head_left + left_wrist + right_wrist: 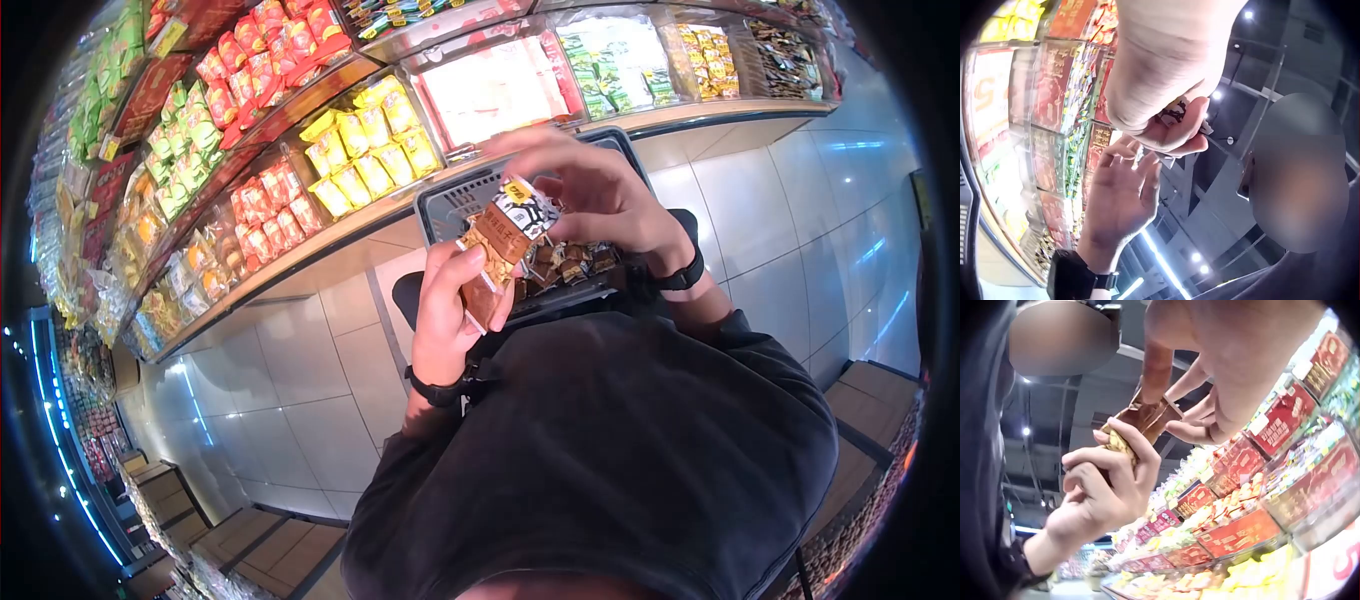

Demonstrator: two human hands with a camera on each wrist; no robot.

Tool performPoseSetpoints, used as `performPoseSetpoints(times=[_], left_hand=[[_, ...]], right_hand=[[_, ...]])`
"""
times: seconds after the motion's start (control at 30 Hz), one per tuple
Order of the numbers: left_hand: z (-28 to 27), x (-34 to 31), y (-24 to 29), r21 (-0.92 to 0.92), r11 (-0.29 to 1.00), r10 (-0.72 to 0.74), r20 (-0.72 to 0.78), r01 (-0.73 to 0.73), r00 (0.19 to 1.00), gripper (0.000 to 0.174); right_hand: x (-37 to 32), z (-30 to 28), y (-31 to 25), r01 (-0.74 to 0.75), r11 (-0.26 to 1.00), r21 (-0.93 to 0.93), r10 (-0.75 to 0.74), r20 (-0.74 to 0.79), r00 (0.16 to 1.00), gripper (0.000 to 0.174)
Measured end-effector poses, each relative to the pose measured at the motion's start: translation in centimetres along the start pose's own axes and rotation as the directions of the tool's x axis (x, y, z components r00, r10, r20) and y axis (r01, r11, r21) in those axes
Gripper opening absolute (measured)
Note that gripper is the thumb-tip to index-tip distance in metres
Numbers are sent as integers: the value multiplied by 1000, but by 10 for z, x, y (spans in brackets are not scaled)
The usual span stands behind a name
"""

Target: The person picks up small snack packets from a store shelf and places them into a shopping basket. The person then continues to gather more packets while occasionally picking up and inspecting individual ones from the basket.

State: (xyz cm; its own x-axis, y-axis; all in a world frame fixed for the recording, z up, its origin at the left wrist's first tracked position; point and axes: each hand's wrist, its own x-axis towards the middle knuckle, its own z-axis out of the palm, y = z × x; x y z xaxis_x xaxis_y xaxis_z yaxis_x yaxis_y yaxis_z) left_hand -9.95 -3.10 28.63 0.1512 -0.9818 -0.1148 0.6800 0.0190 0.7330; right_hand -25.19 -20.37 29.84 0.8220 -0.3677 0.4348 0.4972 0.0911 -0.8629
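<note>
One packet (506,235) sits in our left hand (446,302), pinched between thumb and fingers, above the basket (432,222). We see Chinese characters on its brown band, too small to read surely; a card (1337,565) shows a red "5". Our right hand (612,200) spreads curved fingers beside the packet's top; whether they touch, we cannot tell. Our left fingers hide its lower part.

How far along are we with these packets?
Looks done: several brown packets lie in the basket. In hand: the left hand grips a packet over the basket, the right hand open at its top end. Left, probably: setting that packet down. How many more are wanted, I can't tell.
</note>
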Motion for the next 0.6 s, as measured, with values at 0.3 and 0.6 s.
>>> performPoseSetpoints(times=[0.3,0.6], left_hand=[[9,2,-5,466,882,116,-64,-72,991,53],[18,-1,-8,713,601,415,108,-361,904,8]], right_hand=[[15,5,-27,-388,910,-147,339,-276,900,17],[14,12,-25,-481,876,16,473,-216,854,25]])
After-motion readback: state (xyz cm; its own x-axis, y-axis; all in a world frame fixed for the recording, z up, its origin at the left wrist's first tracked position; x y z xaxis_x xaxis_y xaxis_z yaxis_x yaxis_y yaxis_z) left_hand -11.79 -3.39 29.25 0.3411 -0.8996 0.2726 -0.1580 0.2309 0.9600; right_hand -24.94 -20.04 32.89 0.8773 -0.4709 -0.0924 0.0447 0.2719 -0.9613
